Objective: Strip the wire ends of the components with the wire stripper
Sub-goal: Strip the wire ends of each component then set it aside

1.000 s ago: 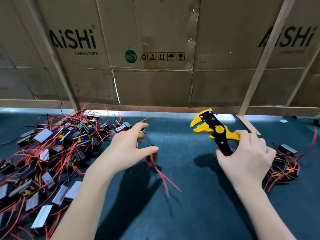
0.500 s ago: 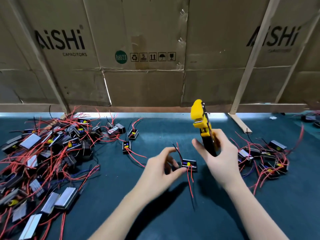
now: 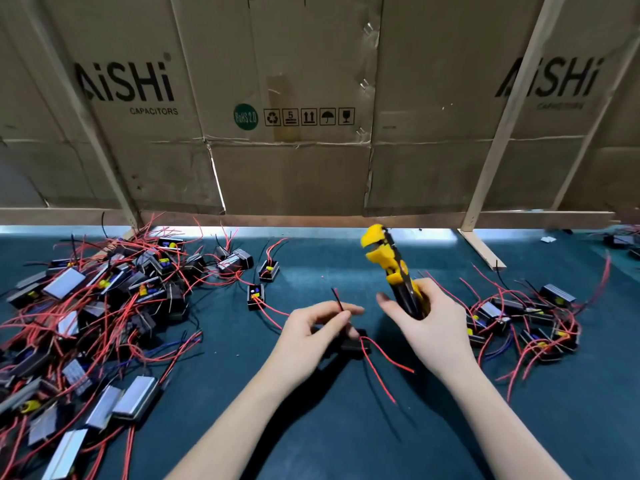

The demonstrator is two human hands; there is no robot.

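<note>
My left hand (image 3: pixel 311 332) holds a small black component (image 3: pixel 353 342) just above the dark mat, its fingers pinching the red and black wire pair (image 3: pixel 337 299) that sticks up from it. Two more red wires trail from the component toward me. My right hand (image 3: pixel 427 327) grips the handles of the yellow and black wire stripper (image 3: pixel 389 265), which stands upright with its jaws at the top, a little right of the pinched wires and apart from them.
A big heap of black components with red wires (image 3: pixel 90 306) covers the mat's left side. A smaller pile (image 3: pixel 519 320) lies at the right. Two single components (image 3: pixel 256 296) sit between. Cardboard boxes (image 3: pixel 294 98) and wooden slats (image 3: pixel 485 251) wall off the back.
My left hand brought a component from the left heap to the centre and now pinches its upright wires. The stripper turned upright and stays close beside it.
</note>
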